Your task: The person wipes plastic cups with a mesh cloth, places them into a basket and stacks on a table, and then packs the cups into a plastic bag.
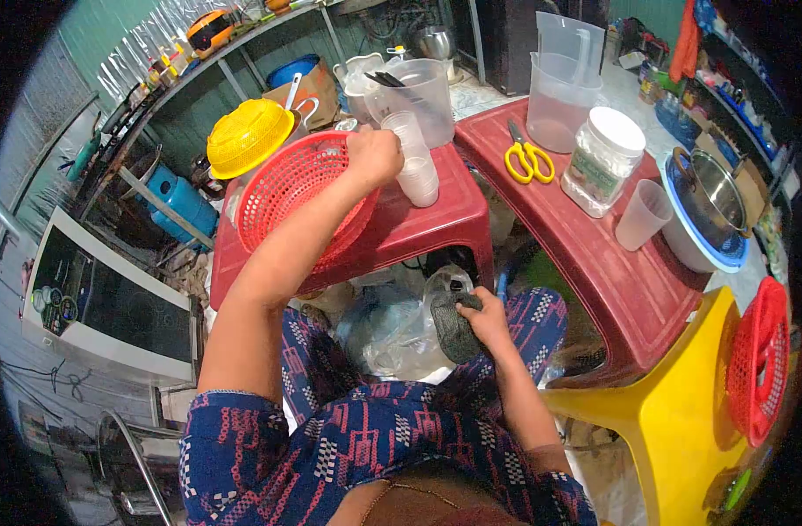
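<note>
My left hand (374, 158) reaches over the red perforated basket (287, 180), at its far right rim. Its fingers are curled, and what they grip is hidden behind the knuckles. Right beside it stand stacked clear plastic cups (418, 180), the upper ones leaning toward the hand. Low in front of my lap, my right hand (489, 323) closes on a dark green, rounded, mesh-like piece (456, 331); its exact kind I cannot make out. Below and behind that piece, a clear plastic bag (405, 337) hangs between my knees.
A yellow basket (250, 138) and clear tub (423, 101) stand on the left red stool (436, 223). The right stool holds yellow scissors (530, 164), a measuring jug (563, 101), a white-lidded jar (603, 162) and a cup (644, 215). A yellow stool (681, 386) is at right.
</note>
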Tool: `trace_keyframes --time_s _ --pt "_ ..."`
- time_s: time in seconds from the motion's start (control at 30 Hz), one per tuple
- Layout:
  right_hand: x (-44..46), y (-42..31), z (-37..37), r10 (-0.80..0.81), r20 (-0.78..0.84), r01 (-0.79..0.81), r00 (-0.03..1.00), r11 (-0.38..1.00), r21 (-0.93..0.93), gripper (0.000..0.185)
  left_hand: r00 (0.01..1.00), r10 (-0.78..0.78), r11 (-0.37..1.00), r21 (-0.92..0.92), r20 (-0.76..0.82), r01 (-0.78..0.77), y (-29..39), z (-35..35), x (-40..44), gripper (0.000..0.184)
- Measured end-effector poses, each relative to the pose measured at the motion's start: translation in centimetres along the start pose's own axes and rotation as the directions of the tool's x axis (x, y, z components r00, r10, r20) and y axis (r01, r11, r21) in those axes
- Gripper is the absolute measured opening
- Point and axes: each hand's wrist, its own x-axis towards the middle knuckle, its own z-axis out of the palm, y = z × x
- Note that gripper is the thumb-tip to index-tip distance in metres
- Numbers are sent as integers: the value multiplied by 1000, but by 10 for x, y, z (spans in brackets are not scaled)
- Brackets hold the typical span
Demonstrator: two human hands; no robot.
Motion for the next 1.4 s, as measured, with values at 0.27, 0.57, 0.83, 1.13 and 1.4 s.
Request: trace_keyframes --time_s 0.27,0.57,0.83,1.13,1.4 --pt "4 22 7 -52 -23 51 998 998 -33 24 998 37 999 -3 60 -37 0 -8 -2 26" --pt "-2 4 1 -47 6 47 999 998 40 17 965 110 879 -476 239 17 -120 -48 -14 49" --pt "-2 16 10 -108 4 107 994 981 -159 22 799 72 903 -379 598 202 -183 -13 -96 73" --pt "-5 11 9 -53 74 67 996 978 -197 24 756 112 571 -664 645 482 -211 45 -115 47" --pt "-5 12 7 31 102 -3 994 965 -263 32 838 -34 775 -516 544 367 -193 29 -114 54"
